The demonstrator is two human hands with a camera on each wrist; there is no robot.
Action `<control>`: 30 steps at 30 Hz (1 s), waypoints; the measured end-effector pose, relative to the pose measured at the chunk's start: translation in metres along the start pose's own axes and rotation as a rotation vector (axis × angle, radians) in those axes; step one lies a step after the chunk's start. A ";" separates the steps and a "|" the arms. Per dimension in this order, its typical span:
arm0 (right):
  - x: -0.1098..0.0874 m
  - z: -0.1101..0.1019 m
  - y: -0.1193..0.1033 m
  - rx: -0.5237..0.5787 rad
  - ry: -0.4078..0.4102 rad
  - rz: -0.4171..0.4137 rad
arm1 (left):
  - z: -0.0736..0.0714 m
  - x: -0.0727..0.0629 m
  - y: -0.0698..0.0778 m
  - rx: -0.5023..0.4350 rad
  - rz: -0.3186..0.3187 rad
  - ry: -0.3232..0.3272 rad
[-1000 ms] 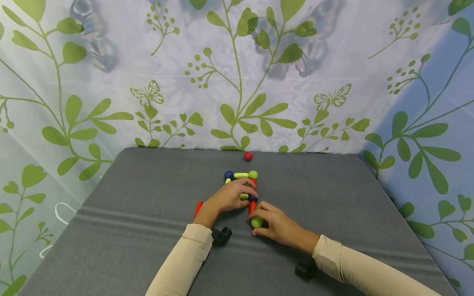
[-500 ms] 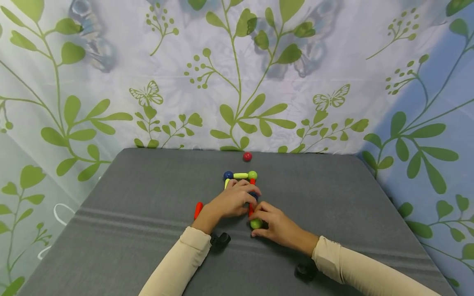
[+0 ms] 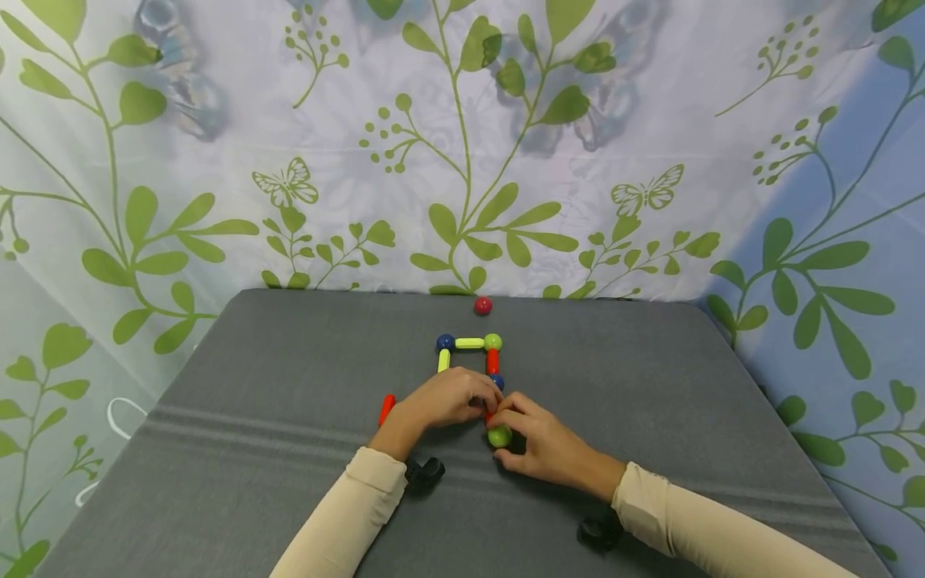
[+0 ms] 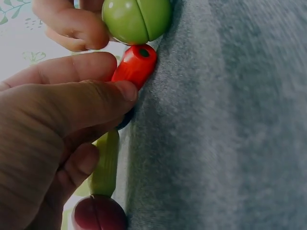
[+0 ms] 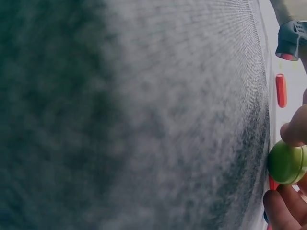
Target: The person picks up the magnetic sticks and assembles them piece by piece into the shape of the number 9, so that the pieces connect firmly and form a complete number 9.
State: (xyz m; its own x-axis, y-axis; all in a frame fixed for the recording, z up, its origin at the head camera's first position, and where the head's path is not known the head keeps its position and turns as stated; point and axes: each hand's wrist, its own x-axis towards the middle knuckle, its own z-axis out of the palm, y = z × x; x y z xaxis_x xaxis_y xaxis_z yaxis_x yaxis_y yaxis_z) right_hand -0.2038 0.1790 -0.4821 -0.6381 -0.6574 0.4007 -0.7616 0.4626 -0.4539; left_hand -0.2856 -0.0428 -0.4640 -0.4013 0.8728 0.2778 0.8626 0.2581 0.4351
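Observation:
My left hand pinches a red magnetic rod between thumb and finger. My right hand holds a green ball between thumb and fingers, at that rod's near end. A dark blue ball sits at the rod's far end. Beyond it another red rod leads to a second green ball. From there a yellow-green rod runs left to a blue ball. In the left wrist view, a dark red ball ends another yellow-green rod. My left hand hides part of the frame.
A loose red rod lies left of my left forearm. One red ball rests near the far edge of the grey table. A patterned curtain hangs behind. Black camera mounts sit at both wrists.
My left hand has drawn back towards me from the dark blue ball to the near red rod, uncovering the ball and the farther red rod. My right hand stays at the green ball.

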 end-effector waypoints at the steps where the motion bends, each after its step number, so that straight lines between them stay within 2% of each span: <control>1: 0.000 -0.001 0.000 0.000 0.002 -0.001 | 0.000 -0.001 0.000 -0.004 0.001 0.001; 7: -0.001 -0.003 -0.001 0.008 0.011 0.003 | 0.001 -0.002 -0.002 -0.015 0.001 0.011; 18: -0.002 -0.002 -0.001 0.035 0.010 -0.017 | 0.003 0.000 -0.003 0.034 0.017 0.012; 24: -0.003 -0.003 -0.002 0.051 0.002 -0.020 | 0.003 0.002 -0.002 0.057 0.026 -0.027; 30: -0.004 -0.002 -0.002 0.060 0.007 -0.027 | 0.003 0.004 -0.001 0.075 0.001 -0.048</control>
State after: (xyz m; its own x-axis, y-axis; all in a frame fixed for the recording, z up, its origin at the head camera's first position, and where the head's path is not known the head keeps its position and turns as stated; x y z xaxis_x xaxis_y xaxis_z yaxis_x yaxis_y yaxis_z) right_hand -0.2003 0.1819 -0.4809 -0.6185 -0.6649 0.4188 -0.7704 0.4082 -0.4897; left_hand -0.2866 -0.0388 -0.4657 -0.3864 0.8917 0.2359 0.8846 0.2858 0.3685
